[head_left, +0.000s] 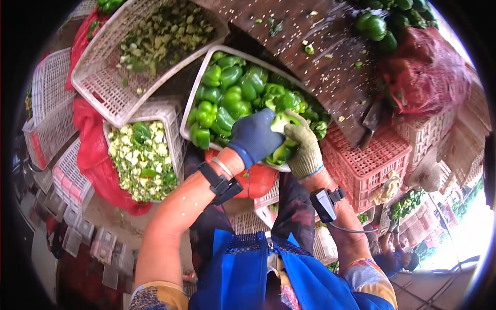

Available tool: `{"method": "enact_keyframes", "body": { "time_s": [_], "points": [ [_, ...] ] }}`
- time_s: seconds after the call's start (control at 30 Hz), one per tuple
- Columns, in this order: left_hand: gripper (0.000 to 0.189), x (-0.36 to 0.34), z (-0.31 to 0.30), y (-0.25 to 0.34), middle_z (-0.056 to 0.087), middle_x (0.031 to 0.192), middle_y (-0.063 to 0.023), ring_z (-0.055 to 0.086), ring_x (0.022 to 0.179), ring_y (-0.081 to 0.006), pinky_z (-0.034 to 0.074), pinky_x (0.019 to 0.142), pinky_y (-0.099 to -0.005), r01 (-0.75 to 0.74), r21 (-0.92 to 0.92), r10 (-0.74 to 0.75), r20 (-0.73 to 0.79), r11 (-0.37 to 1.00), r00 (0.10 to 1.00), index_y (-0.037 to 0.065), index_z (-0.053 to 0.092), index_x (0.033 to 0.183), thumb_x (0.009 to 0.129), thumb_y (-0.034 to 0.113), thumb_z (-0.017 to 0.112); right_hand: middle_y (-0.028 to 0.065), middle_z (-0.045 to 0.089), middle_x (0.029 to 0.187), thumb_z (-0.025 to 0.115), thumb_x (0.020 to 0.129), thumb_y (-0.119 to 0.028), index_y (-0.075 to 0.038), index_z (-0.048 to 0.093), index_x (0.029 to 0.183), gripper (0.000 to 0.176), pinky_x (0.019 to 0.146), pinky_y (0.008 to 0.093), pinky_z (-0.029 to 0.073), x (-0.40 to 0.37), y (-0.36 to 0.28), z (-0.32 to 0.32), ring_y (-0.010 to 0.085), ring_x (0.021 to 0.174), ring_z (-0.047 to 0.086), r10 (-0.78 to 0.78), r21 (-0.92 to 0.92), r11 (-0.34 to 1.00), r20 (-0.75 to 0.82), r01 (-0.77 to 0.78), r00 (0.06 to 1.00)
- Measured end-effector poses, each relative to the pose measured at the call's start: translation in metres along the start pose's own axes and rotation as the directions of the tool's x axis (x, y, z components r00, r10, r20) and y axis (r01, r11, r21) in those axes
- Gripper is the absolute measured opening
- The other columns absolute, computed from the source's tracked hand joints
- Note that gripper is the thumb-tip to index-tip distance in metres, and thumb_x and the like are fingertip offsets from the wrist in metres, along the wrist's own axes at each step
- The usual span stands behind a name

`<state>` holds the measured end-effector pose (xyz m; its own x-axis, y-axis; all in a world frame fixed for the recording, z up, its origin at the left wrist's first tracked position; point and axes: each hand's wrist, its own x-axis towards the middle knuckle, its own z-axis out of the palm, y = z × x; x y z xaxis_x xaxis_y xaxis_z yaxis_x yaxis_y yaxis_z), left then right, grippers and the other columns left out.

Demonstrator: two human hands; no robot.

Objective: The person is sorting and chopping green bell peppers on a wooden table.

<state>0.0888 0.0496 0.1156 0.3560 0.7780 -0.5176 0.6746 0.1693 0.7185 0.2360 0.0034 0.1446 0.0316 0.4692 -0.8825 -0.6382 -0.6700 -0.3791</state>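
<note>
My left hand [254, 135] wears a blue glove, and its fingers are curled against a green bell pepper [281, 122] whose pale inside shows. From the other side, my right hand [305, 147] in a light knitted glove grips the same pepper. Both hands are over the near right part of a white crate [187, 116] filled with green bell peppers [235, 101], several of them cut open. Below the hands, another opened pepper [282, 154] is partly covered by the fingers. My left fingertips are partly hidden.
A crate of pale pepper cores [139, 165] stands at left, below a tilted crate [98, 77] of scraps. A knife [370, 124] lies on the seed-strewn board [330, 67], near a red mesh sack [426, 72]. A red crate [356, 165] stands at right. A person [395, 256] is farther off.
</note>
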Motion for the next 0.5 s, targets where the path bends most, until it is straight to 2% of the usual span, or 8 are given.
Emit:
{"method": "enact_keyframes", "body": {
  "time_s": [0.1, 0.17, 0.2, 0.27, 0.33, 0.37, 0.4, 0.5],
  "points": [
    [0.032, 0.001, 0.016, -0.013, 0.071, 0.084, -0.0198, 0.070, 0.080, -0.0428, 0.056, 0.070, -0.0507, 0.035, -0.009, -0.035, -0.051, 0.999, 0.998, 0.011, 0.069, 0.098, 0.073, 0.029, 0.080, 0.0138, 0.063, 0.126, 0.064, 0.088, -0.011, -0.005, 0.045, 0.148, 0.063, 0.089, 0.0449, 0.059, 0.011, 0.031, -0.002, 0.0257, 0.110, 0.064, -0.020, 0.187, 0.982, -0.090, 0.037, 0.996],
    [0.031, 0.003, 0.026, -0.020, 0.072, 0.087, -0.0202, 0.070, 0.083, -0.0428, 0.056, 0.073, -0.0505, 0.084, 0.012, -0.083, -0.044, 0.996, 0.996, 0.011, 0.071, 0.098, 0.074, 0.028, 0.080, 0.0142, 0.063, 0.127, 0.064, 0.088, -0.010, -0.004, 0.046, 0.148, 0.063, 0.092, 0.0461, 0.058, 0.017, 0.045, -0.005, 0.0267, 0.111, 0.064, 0.017, 0.278, 0.960, -0.100, 0.012, 0.995],
    [0.033, 0.007, 0.031, -0.024, 0.073, 0.088, -0.0207, 0.071, 0.083, -0.0415, 0.057, 0.073, -0.0473, 0.177, 0.024, -0.176, -0.022, 0.984, 0.984, 0.009, 0.071, 0.097, 0.073, 0.030, 0.081, 0.0144, 0.063, 0.128, 0.064, 0.088, -0.010, -0.004, 0.046, 0.147, 0.062, 0.094, 0.0467, 0.057, 0.016, 0.051, -0.007, 0.0272, 0.111, 0.064, 0.033, 0.324, 0.946, -0.106, 0.004, 0.994],
    [0.037, 0.013, 0.032, -0.048, 0.073, 0.088, -0.0205, 0.073, 0.084, -0.0376, 0.057, 0.075, -0.0431, 0.175, -0.098, -0.160, 0.145, 0.980, 0.976, 0.006, 0.072, 0.097, 0.072, 0.030, 0.083, 0.0117, 0.065, 0.123, 0.065, 0.089, -0.010, -0.002, 0.047, 0.147, 0.061, 0.092, 0.0388, 0.056, 0.017, 0.049, -0.011, 0.0223, 0.106, 0.064, 0.019, 0.173, 0.985, -0.075, -0.006, 0.997],
    [0.043, 0.011, 0.037, -0.065, 0.074, 0.089, -0.0202, 0.074, 0.086, -0.0335, 0.057, 0.077, -0.0399, 0.252, -0.261, -0.132, 0.402, 0.932, 0.906, 0.003, 0.070, 0.101, 0.070, 0.029, 0.085, 0.0098, 0.065, 0.118, 0.066, 0.089, -0.011, -0.001, 0.047, 0.147, 0.061, 0.091, 0.0343, 0.055, 0.008, 0.042, -0.015, 0.0191, 0.103, 0.064, 0.022, -0.067, 0.997, -0.022, -0.024, 1.000],
    [0.045, 0.002, 0.028, -0.057, 0.074, 0.090, -0.0196, 0.074, 0.088, -0.0316, 0.057, 0.078, -0.0394, 0.187, -0.280, -0.061, 0.404, 0.942, 0.913, 0.002, 0.069, 0.104, 0.071, 0.027, 0.085, 0.0071, 0.066, 0.113, 0.067, 0.089, -0.012, -0.001, 0.048, 0.147, 0.062, 0.089, 0.0297, 0.053, 0.007, 0.037, -0.013, 0.0155, 0.100, 0.063, 0.018, -0.154, 0.988, 0.008, -0.016, 1.000],
    [0.045, -0.003, 0.024, -0.051, 0.073, 0.090, -0.0213, 0.074, 0.087, -0.0349, 0.057, 0.078, -0.0409, 0.157, -0.278, -0.046, 0.368, 0.948, 0.929, 0.002, 0.067, 0.104, 0.072, 0.029, 0.084, 0.0071, 0.066, 0.113, 0.067, 0.089, -0.013, 0.000, 0.048, 0.146, 0.062, 0.090, 0.0294, 0.052, 0.011, 0.039, -0.015, 0.0155, 0.100, 0.063, 0.018, -0.161, 0.987, 0.017, -0.015, 1.000],
    [0.034, -0.013, 0.035, -0.045, 0.071, 0.087, -0.0213, 0.070, 0.085, -0.0417, 0.056, 0.074, -0.0462, 0.188, -0.135, -0.164, 0.171, 0.973, 0.972, 0.006, 0.067, 0.096, 0.075, 0.030, 0.079, 0.0083, 0.065, 0.117, 0.067, 0.089, -0.015, 0.000, 0.049, 0.145, 0.061, 0.093, 0.0306, 0.051, 0.017, 0.045, -0.013, 0.0164, 0.101, 0.062, 0.036, -0.178, 0.983, -0.014, -0.038, 0.999]
  ]
}}
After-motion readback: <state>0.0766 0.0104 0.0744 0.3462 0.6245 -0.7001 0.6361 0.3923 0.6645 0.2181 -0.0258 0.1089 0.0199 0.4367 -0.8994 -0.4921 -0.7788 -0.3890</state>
